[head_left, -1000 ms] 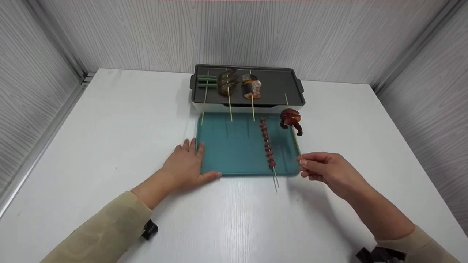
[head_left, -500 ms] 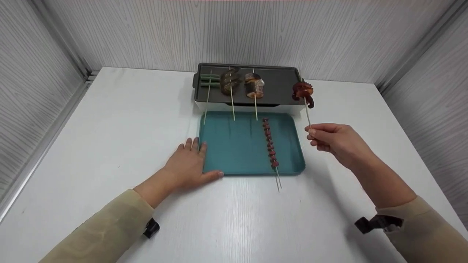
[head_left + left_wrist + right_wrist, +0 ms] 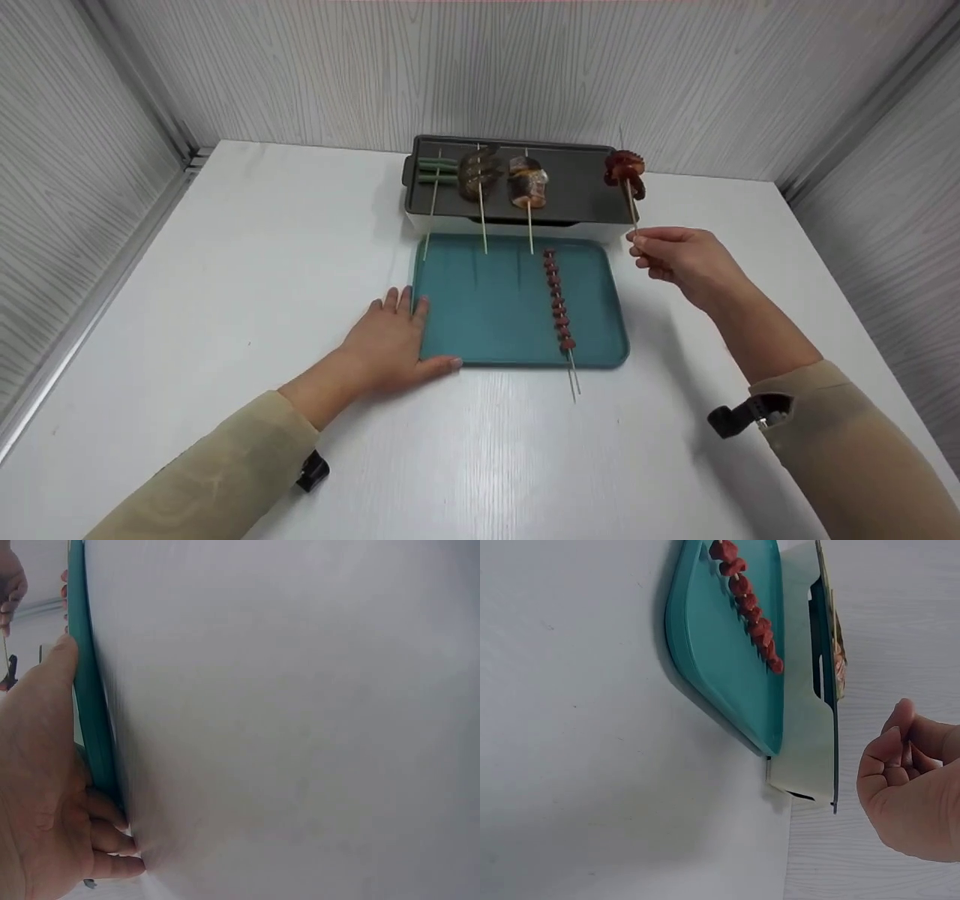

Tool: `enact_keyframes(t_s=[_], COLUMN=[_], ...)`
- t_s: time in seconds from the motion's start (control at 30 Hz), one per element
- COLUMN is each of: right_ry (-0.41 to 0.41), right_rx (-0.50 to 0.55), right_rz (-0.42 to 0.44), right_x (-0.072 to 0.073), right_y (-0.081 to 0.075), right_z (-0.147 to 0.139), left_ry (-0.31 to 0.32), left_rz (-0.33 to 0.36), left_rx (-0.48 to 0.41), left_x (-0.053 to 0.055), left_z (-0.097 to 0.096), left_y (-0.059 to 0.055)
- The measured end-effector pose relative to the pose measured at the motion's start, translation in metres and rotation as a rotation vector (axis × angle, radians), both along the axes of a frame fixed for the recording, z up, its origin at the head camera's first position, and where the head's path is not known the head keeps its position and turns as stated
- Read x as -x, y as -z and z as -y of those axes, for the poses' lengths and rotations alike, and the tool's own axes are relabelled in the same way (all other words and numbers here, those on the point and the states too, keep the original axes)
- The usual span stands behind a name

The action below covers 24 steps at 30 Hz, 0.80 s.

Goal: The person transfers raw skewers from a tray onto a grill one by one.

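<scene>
My right hand [image 3: 686,262] pinches the stick of a reddish-brown octopus skewer [image 3: 625,166], which points away over the right end of the dark grill plate [image 3: 576,180]. Whether the octopus touches the plate I cannot tell. My left hand [image 3: 386,349] lies at the near-left corner of the teal tray [image 3: 487,315], fingers spread along its left edge and thumb at the front. In the left wrist view that thumb [image 3: 66,652] meets the tray's rim, while fingertips touch the table. A double-stick skewer of small red meat pieces [image 3: 559,300] lies on the tray's right part.
On the plate lie a green vegetable skewer [image 3: 436,171], a brown shrimp-like skewer [image 3: 474,180] and a fish-like chunk skewer [image 3: 528,184]. Their sticks reach out above the tray's far edge. A wood-grain wall [image 3: 525,67] stands behind the grill.
My right hand has carried the octopus skewer away from me, from above the tray's right edge to the plate's right end. The left hand stays at the tray.
</scene>
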State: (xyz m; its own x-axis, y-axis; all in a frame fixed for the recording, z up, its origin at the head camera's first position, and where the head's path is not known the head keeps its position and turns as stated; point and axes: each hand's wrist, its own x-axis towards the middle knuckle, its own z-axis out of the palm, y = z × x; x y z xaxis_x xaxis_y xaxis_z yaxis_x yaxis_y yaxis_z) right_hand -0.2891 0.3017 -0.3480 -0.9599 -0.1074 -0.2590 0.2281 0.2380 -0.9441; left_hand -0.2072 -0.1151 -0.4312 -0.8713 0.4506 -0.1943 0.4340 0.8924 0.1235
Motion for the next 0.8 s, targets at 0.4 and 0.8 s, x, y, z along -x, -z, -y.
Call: enact_keyframes(t_s=[0.4, 0.8], right_ry=[0.028, 0.048], right_rx=[-0.034, 0.039], right_rz=[0.034, 0.058], right_x=[0.028, 0.042], right_y=[0.016, 0.026], right_z=[0.004, 0.01], left_ry=[0.005, -0.006], left_rz=[-0.008, 0.003], left_rx=[-0.024, -0.018], left_x=[-0.003, -0.003], left_z=[-0.001, 0.001], left_y=[0.0, -0.001])
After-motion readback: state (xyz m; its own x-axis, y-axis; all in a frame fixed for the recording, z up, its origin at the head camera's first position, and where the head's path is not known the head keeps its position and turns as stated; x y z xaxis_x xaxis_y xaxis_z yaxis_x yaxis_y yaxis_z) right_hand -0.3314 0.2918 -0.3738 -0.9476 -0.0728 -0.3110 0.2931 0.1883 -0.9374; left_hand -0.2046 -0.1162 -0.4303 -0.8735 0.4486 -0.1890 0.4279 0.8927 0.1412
